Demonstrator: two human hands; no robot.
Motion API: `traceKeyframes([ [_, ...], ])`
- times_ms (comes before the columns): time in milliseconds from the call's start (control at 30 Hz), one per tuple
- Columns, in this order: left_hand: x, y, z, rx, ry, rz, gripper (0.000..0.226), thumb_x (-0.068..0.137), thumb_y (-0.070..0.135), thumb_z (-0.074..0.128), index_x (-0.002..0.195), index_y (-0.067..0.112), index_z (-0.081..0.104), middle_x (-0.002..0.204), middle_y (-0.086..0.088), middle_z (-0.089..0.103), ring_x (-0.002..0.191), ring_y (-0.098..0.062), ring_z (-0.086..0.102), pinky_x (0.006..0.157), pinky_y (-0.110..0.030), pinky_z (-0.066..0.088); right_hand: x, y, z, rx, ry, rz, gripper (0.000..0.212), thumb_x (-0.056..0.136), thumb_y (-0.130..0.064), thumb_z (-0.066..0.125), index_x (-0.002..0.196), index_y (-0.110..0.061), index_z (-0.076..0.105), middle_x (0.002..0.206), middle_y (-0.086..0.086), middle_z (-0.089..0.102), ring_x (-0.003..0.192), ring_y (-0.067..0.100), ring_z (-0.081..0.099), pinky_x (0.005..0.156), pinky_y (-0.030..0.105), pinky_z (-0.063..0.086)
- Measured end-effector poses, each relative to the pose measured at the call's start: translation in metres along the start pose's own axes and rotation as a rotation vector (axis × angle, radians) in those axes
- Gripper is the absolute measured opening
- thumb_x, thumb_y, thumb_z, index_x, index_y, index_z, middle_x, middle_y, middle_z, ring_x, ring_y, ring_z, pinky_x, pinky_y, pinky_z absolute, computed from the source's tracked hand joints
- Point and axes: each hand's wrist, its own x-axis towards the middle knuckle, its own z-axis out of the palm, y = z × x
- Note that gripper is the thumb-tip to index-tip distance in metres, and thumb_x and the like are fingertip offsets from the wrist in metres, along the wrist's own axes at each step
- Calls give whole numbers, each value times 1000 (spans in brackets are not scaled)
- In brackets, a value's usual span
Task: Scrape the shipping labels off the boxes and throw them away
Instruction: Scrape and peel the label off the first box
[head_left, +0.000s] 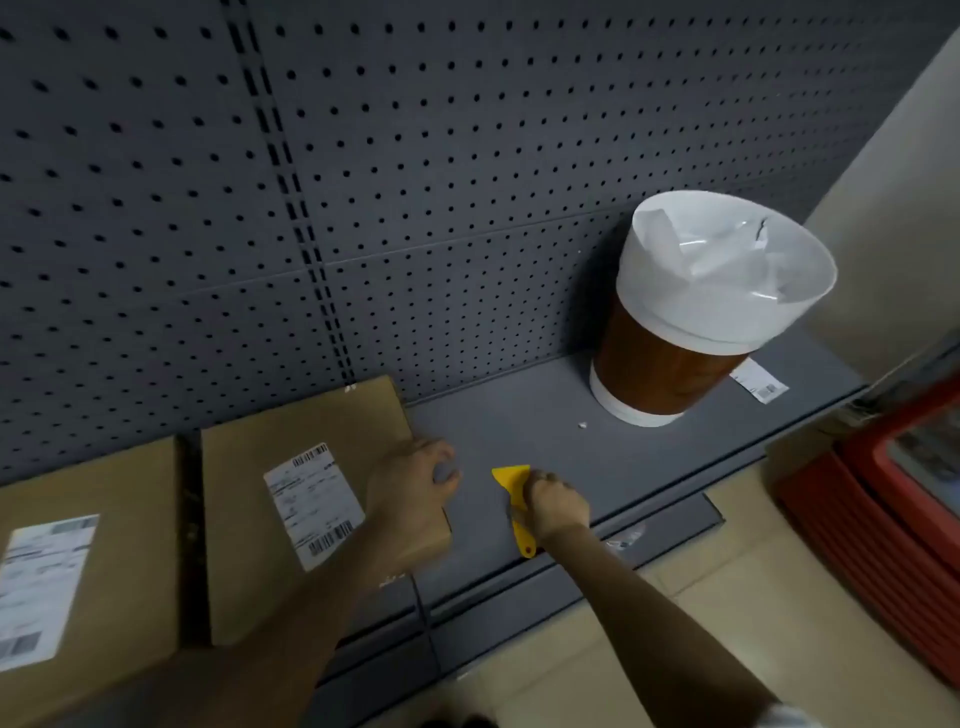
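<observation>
Two flat cardboard boxes lie on a grey shelf (545, 405). The middle box (249, 561) carries a white shipping label (314, 504). The left box (104, 597) also has a label (41, 587). My left hand (415, 488) rests on the middle box's right edge, fingers curled over it. My right hand (556, 506) grips a yellow plastic scraper (511, 480) just right of that box, blade pointing away from me, touching the shelf. A brown bin (670, 364) with a white liner stands at the back right.
A grey pegboard wall (363, 182) backs the shelf. A loose label (758, 382) lies beside the bin. A small white scrap (583, 425) sits on the shelf. Red stacked crates (883, 509) stand on the floor at right.
</observation>
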Motion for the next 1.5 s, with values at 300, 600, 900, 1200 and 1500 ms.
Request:
traceKeyframes([
  [300,-1,-10,-12,-111,93,-19,25,86,31,59,110,21,62,106,2,66,97,-19,61,79,-36,52,14,-6,-10,180,-141,10,42,88,-35,59,125,-15,55,129,13,60,118,33,55,94,38,46],
  [600,-17,-10,-63,72,161,22,25,90,24,48,111,18,60,109,-3,65,99,-21,57,87,-33,46,4,-26,-57,136,25,-102,31,94,-10,45,123,0,44,129,25,52,118,38,53,94,40,43],
  [900,-68,-30,-117,108,332,-72,25,92,31,48,113,23,58,118,4,63,104,-17,58,86,-31,46,-27,-86,-109,187,192,-372,18,94,-15,43,111,-6,46,104,16,56,83,29,50,67,35,38],
  [1200,-102,-68,-125,188,289,-164,28,90,30,52,118,25,55,123,4,59,111,-14,53,89,-28,43,-66,-134,-74,68,137,-525,26,93,-26,46,117,-14,45,115,13,61,105,33,59,80,38,48],
  [1500,-83,-104,-127,182,112,1,33,86,30,54,119,26,55,118,2,61,109,-18,53,91,-34,45,-80,-153,-61,57,122,-468,32,94,-37,48,120,-18,51,112,10,65,103,30,61,72,32,43],
])
